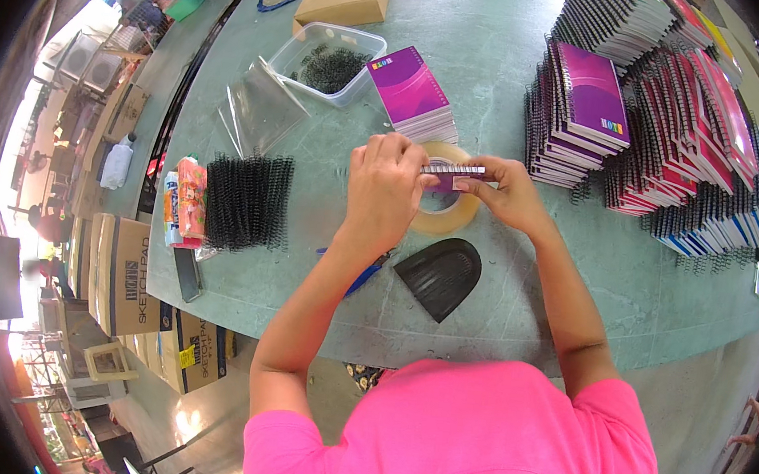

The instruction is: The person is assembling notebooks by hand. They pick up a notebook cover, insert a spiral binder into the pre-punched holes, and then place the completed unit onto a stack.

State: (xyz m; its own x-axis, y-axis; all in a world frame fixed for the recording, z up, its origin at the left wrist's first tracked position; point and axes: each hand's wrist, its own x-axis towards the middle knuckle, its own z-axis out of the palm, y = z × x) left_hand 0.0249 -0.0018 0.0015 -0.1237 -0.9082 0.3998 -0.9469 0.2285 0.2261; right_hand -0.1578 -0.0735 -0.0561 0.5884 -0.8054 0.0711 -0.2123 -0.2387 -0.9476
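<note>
Both hands meet over the table at a small purple notepad (442, 183), its punched white page edge turned up. My right hand (509, 196) pinches the right end between thumb and fingers. My left hand (384, 184) is closed at the left end; whether a coil is also in its fingers is hidden. Under the notepad lies a wide roll of clear tape (457, 223). Just beyond stands a stack of unbound purple notepads (413, 93). A black ridged, curved piece (441, 276) rests nearer to me, beside a blue-handled tool (366, 274) partly covered by my left forearm.
A clear plastic tub (355, 91) holds loose black coils. A bundle of black spiral coils (248, 202) lies left, beside colourful packets (189, 200) and a phone (188, 274). Spiral-bound notebooks (576, 119) pile up at right. A cardboard box (349, 1) sits at the back.
</note>
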